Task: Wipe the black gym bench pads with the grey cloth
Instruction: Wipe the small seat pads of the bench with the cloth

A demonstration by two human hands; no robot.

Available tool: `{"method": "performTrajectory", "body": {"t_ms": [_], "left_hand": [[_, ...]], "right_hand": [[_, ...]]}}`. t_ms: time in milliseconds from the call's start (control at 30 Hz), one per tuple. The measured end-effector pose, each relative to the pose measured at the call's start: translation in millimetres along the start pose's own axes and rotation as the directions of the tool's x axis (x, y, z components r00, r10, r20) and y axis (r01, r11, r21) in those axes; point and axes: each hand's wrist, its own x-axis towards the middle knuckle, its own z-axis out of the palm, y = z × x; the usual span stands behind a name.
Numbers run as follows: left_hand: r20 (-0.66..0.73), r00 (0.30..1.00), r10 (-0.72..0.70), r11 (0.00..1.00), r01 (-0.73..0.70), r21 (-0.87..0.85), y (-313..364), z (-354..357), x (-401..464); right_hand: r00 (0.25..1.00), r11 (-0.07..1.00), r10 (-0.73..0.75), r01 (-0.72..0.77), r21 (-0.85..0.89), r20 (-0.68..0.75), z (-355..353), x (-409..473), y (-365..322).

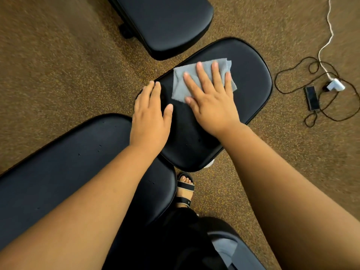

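Note:
A black oval bench pad (251, 78) lies in the middle of the view. On its upper part lies the grey cloth (180, 85), folded and flat. My right hand (210, 98) presses on the cloth with straight, spread fingers. My left hand (150, 114) rests flat on the pad's left edge, fingers straight, apart from the cloth. A longer black pad (64, 162) runs under my left forearm at the lower left. Another black pad (165, 22) stands at the top.
Brown speckled carpet (58, 75) surrounds the benches. At the right lie a black phone (312, 98), a white plug adapter (335, 85) and tangled black cable (288, 75). My sandalled foot (185, 189) stands below the middle pad.

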Motion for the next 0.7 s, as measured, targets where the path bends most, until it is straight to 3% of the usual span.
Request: {"method": "performTrajectory", "body": {"t_ms": [100, 167, 233, 267, 333, 400, 500, 567, 633, 700], "left_hand": [[-0.053, 0.999, -0.009, 0.999, 0.007, -0.049, 13, 7, -1], [-0.037, 0.999, -0.016, 0.995, 0.012, -0.101, 24, 13, -3], [-0.011, 1.0, -0.028, 0.991, 0.026, -0.13, 34, 22, -8], [-0.011, 1.0, -0.025, 0.992, 0.024, -0.12, 39, 28, -14], [-0.033, 0.999, 0.006, 0.999, -0.007, -0.042, 49, 43, -27], [-0.062, 0.997, 0.048, 0.998, -0.045, 0.04, 56, 56, -37], [-0.084, 0.995, 0.054, 0.998, -0.051, 0.038, 65, 72, -35], [-0.092, 0.996, 0.009, 0.999, -0.006, 0.034, 75, 83, -22], [-0.1, 0.994, -0.033, 0.997, 0.039, 0.061, 86, 92, -5], [-0.132, 0.991, -0.02, 0.992, 0.036, 0.119, 92, 97, 12]], "right_hand": [[0.997, 0.996, -0.068, 0.066, 0.062, 0.029, 6, -45, -9], [0.991, 0.975, -0.088, 0.066, 0.21, 0.096, 2, -70, -10], [0.996, 0.889, 0.032, -0.065, 0.454, 0.08, -11, -76, -3], [0.988, 0.83, 0.151, -0.13, 0.542, 0.005, -20, -75, 4], [0.876, 0.758, 0.437, -0.236, 0.608, -0.205, -37, -67, 29], [0.689, 0.647, 0.677, -0.387, 0.656, -0.261, -46, -53, 59], [0.489, 0.316, 0.872, -0.577, 0.753, 0.009, -41, -30, 88], [0.454, 0.126, 0.866, -0.603, 0.787, 0.209, -30, -22, 93], [0.487, 0.106, 0.833, -0.606, 0.789, 0.262, -22, -18, 88], [0.49, 0.168, 0.851, -0.596, 0.785, 0.19, -18, -17, 81]]}}
